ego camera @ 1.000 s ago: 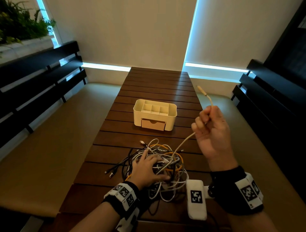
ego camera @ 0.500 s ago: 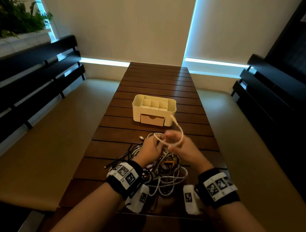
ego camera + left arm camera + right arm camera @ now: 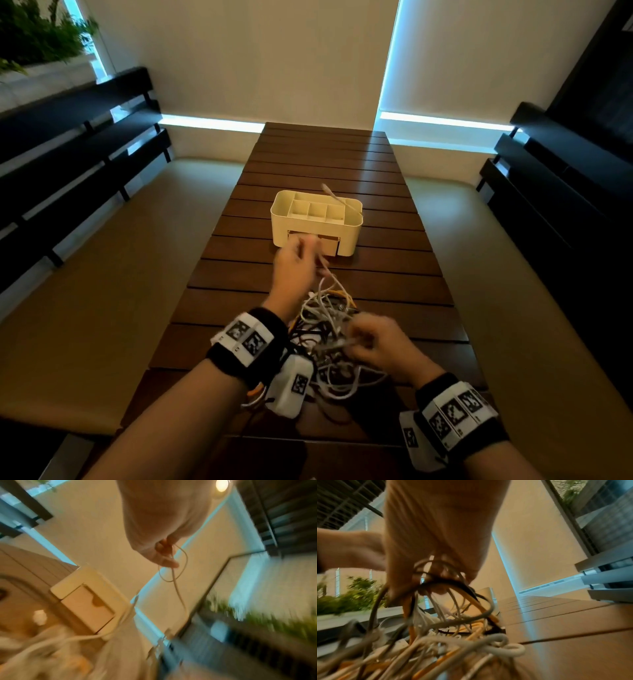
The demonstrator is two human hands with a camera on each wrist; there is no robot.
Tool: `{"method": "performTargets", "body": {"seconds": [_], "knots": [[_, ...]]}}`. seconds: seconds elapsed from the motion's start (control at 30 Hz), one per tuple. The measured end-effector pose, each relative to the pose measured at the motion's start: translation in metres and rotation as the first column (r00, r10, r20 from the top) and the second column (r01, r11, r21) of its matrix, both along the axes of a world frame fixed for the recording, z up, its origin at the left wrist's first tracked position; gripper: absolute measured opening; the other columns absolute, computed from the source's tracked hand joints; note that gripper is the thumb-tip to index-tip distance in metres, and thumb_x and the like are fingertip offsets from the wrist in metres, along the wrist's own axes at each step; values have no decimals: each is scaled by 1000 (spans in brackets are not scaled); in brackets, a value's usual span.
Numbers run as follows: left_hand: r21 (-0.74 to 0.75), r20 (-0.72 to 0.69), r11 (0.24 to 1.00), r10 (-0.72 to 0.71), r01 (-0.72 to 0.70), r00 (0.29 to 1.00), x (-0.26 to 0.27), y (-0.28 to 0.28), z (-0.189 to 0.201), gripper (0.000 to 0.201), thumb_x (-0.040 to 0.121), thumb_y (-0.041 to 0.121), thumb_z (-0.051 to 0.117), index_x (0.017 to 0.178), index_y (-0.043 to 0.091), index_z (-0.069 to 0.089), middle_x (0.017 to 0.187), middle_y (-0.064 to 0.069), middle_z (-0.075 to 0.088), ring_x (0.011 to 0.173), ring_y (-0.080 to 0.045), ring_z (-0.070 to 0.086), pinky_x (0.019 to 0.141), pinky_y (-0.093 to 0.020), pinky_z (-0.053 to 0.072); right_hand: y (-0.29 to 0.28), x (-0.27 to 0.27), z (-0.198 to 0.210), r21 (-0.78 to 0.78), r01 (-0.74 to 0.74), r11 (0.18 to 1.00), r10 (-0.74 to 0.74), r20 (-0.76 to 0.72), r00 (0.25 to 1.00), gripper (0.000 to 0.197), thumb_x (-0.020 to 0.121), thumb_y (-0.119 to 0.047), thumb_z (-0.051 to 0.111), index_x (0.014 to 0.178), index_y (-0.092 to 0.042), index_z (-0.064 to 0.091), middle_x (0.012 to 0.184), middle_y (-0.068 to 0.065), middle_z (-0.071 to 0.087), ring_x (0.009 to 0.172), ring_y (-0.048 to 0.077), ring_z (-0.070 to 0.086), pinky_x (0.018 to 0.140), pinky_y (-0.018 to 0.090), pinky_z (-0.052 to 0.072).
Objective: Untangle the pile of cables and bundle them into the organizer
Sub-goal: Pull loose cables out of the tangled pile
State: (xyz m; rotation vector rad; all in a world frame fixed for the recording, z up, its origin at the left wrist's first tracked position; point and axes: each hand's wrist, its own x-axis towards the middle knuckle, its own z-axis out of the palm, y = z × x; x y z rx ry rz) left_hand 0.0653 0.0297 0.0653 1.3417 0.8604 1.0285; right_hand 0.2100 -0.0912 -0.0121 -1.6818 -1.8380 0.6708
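Note:
A tangled pile of cables (image 3: 329, 329), white, black and orange, lies on the near part of the wooden table (image 3: 325, 164). Beyond it stands the cream organizer (image 3: 317, 222) with open compartments and a small drawer. My left hand (image 3: 301, 263) is raised just in front of the organizer and pinches a thin white cable (image 3: 173, 573) that loops below the fingers; its far end (image 3: 334, 197) arcs over the organizer. My right hand (image 3: 373, 342) is down on the pile, fingers curled into a bunch of cables (image 3: 440, 582).
Dark slatted benches (image 3: 68, 144) run along both sides of the table, with tan cushions (image 3: 102, 274) below. A planter with green leaves (image 3: 37, 37) sits at the upper left. The far half of the table holds nothing.
My left hand has moved forward from the pile toward the organizer with the white cable. My right hand dropped from high on the right, down into the pile.

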Motion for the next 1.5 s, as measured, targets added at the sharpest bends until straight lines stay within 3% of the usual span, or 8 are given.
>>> {"method": "performTargets", "body": {"seconds": [0.2,0.43,0.53,0.77,0.93,1.1,1.3,1.5], "knots": [[185,135,982,3,-28,991,-7,20,67,19,100,17,39,87,17,53,81,-1,55,64,-7,55,56,-18,51,-9,7,-20,-226,-5,974,40,149,988,23,69,-35,70,69,-44,49,84,-20,49,76,-6,47,83,34,42],[255,108,950,-211,178,971,8,-3,71,17,101,9,35,95,5,50,76,-6,58,59,-3,59,53,-18,53,2,7,23,-259,108,960,-163,-202,966,30,80,-27,71,103,-23,51,99,-6,59,94,11,57,76,21,46],[213,110,959,-214,188,970,14,-7,61,15,100,9,36,100,4,51,78,-5,60,63,-5,61,56,-20,54,11,-5,21,-206,63,977,-83,-86,993,15,90,-21,60,104,-23,65,90,-16,60,90,4,59,79,20,46],[13,-280,887,-439,461,854,3,-14,3,66,94,49,40,149,18,20,134,10,42,118,-9,48,95,-21,38,15,-9,21,-6,204,979,-203,37,978,13,92,-21,54,93,-21,67,77,-22,52,91,14,51,81,34,41],[-321,376,788,-404,526,834,-19,-16,-39,104,64,86,27,148,25,17,146,0,40,128,-18,47,111,-38,28,10,-15,29,30,279,960,-263,-252,931,22,94,-17,52,76,-28,59,78,0,65,72,14,60,68,28,47],[-66,-358,879,-462,472,811,-8,-45,-78,25,98,20,46,115,19,66,112,-6,68,96,-4,62,95,-29,47,20,-20,46,32,356,934,-306,-445,842,20,95,-11,48,80,-15,61,66,0,58,62,11,56,66,32,50],[10,-480,877,-417,480,772,-2,-60,-100,27,88,10,64,114,12,65,103,6,65,89,6,59,76,-3,42,27,-25,92,98,375,922,-224,-655,722,21,97,-13,41,83,-16,58,63,-5,52,54,4,47,56,21,43],[183,-436,933,-206,311,876,-4,-51,-99,18,93,16,57,99,13,74,99,1,72,88,0,63,80,-13,45,30,-26,105,72,301,951,-174,-681,712,17,92,-25,48,93,-16,62,68,0,55,52,2,48,52,15,42]]}}
